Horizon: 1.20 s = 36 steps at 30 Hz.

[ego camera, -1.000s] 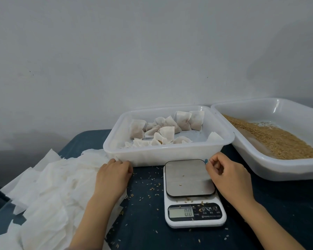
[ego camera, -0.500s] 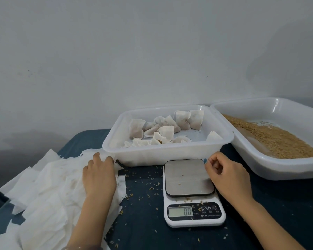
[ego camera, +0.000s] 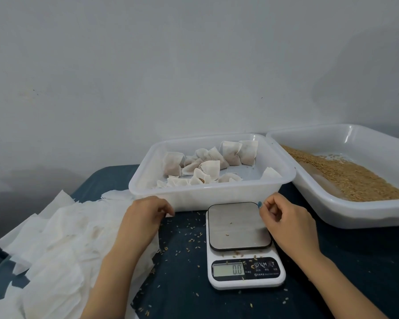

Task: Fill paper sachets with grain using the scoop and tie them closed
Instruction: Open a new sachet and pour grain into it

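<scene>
The fingers of my left hand (ego camera: 145,215) are curled down over the far right corner of the pile of empty paper sachets (ego camera: 62,238), just before the white tray (ego camera: 194,188). Their tips are hidden under the hand, so I cannot tell if they pinch a sheet. The fingers of my right hand (ego camera: 288,219) are curled too, thumb against forefinger, beside the right edge of the kitchen scale (ego camera: 240,229). A small blue spot shows at the fingertip, and I cannot tell if something is held there. I see no scoop.

An empty sachet is, I judge, very light, thin and limp. The sheets overlap and will likely cling together, so I should take one by its edge and peel it off, not grab from above. It may tear easily. The filled sachets (ego camera: 207,166) lie in the white tray, and the grain (ego camera: 346,178) is in the second tray (ego camera: 355,215) at the right.

The table has a dark blue cover (ego camera: 182,279) with spilled kernels (ego camera: 189,236) on it. The scale shows 0.0. Behind is a plain pale wall (ego camera: 194,65).
</scene>
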Each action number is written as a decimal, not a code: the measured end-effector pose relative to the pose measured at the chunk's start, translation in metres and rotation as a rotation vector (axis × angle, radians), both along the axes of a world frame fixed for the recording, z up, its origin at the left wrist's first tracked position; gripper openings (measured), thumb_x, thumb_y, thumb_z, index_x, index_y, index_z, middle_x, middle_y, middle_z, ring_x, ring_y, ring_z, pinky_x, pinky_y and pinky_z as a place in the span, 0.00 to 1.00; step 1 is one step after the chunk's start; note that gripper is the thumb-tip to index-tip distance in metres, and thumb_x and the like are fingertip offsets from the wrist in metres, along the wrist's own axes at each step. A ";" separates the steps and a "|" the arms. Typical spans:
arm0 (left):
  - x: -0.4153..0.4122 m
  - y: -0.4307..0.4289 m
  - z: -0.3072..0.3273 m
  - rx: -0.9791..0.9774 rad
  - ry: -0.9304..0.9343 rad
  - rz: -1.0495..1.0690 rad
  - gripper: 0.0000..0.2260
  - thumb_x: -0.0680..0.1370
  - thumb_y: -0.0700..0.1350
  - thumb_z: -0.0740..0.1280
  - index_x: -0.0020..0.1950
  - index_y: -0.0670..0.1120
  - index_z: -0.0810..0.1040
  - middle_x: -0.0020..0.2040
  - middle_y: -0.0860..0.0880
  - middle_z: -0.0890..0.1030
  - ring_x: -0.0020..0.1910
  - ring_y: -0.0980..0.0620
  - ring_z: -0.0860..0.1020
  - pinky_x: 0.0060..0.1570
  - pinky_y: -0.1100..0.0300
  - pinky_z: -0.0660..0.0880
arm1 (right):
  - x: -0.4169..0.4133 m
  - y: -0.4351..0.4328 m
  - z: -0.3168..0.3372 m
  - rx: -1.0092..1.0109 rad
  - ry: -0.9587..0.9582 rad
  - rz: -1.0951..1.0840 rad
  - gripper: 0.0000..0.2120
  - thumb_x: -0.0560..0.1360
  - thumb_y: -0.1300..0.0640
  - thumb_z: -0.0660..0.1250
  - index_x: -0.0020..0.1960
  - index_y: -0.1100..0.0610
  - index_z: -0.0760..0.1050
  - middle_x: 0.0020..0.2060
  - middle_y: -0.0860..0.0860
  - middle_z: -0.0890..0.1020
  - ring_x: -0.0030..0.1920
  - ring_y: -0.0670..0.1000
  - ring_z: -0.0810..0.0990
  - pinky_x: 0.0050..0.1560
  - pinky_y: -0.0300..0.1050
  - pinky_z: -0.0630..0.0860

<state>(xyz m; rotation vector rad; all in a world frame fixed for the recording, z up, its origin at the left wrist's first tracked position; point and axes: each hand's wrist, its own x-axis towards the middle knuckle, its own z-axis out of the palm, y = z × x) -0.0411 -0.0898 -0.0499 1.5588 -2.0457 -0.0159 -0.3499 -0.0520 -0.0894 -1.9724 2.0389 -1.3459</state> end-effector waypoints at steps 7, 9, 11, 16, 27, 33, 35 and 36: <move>-0.022 0.017 0.021 0.004 0.625 -0.245 0.22 0.74 0.25 0.66 0.35 0.53 0.83 0.44 0.55 0.86 0.49 0.59 0.83 0.49 0.70 0.76 | 0.000 -0.001 0.001 0.000 -0.019 -0.002 0.10 0.74 0.48 0.68 0.37 0.45 0.70 0.27 0.43 0.76 0.29 0.42 0.75 0.27 0.37 0.64; -0.030 0.019 0.025 0.023 0.868 -0.269 0.21 0.75 0.26 0.65 0.36 0.51 0.82 0.46 0.52 0.86 0.51 0.56 0.83 0.50 0.68 0.77 | 0.000 0.000 0.003 -0.006 -0.040 0.003 0.10 0.74 0.47 0.67 0.37 0.45 0.70 0.27 0.43 0.76 0.31 0.43 0.76 0.27 0.37 0.64; -0.043 0.019 0.026 0.041 1.055 -0.256 0.20 0.77 0.27 0.65 0.35 0.51 0.81 0.48 0.52 0.86 0.53 0.56 0.83 0.50 0.64 0.77 | 0.000 0.000 0.004 -0.012 -0.078 0.048 0.10 0.75 0.45 0.67 0.37 0.45 0.71 0.28 0.43 0.77 0.32 0.45 0.76 0.28 0.39 0.65; -0.088 0.020 0.018 0.155 1.203 -0.255 0.24 0.77 0.25 0.62 0.34 0.52 0.81 0.47 0.54 0.86 0.52 0.59 0.82 0.53 0.63 0.75 | 0.008 0.005 0.014 -0.027 -0.261 0.328 0.21 0.76 0.31 0.57 0.41 0.42 0.81 0.32 0.39 0.81 0.31 0.47 0.77 0.32 0.44 0.71; -0.128 0.031 0.013 0.660 2.262 -0.046 0.12 0.78 0.25 0.59 0.46 0.38 0.78 0.39 0.43 0.82 0.33 0.54 0.83 0.39 0.55 0.83 | 0.013 0.005 0.020 0.135 -0.306 0.387 0.18 0.67 0.30 0.61 0.47 0.40 0.79 0.42 0.34 0.81 0.37 0.43 0.76 0.39 0.41 0.72; -0.134 0.044 0.017 0.722 2.297 -0.025 0.12 0.78 0.25 0.58 0.46 0.38 0.78 0.36 0.42 0.82 0.31 0.53 0.83 0.31 0.57 0.82 | 0.022 0.008 0.026 0.147 -0.414 0.534 0.14 0.70 0.39 0.66 0.53 0.41 0.82 0.46 0.38 0.85 0.43 0.44 0.81 0.45 0.36 0.76; -0.137 0.047 0.013 0.697 2.219 -0.010 0.13 0.78 0.25 0.58 0.46 0.38 0.77 0.36 0.43 0.82 0.32 0.53 0.82 0.32 0.58 0.82 | 0.024 0.010 0.031 0.131 -0.532 0.568 0.12 0.71 0.44 0.68 0.53 0.44 0.82 0.45 0.39 0.86 0.44 0.40 0.82 0.45 0.30 0.75; -0.138 0.048 0.010 0.664 2.158 -0.005 0.13 0.78 0.24 0.58 0.45 0.39 0.77 0.36 0.44 0.80 0.33 0.53 0.81 0.36 0.59 0.83 | 0.024 0.010 0.034 0.129 -0.610 0.567 0.11 0.70 0.46 0.69 0.51 0.45 0.82 0.44 0.39 0.86 0.43 0.38 0.82 0.42 0.29 0.75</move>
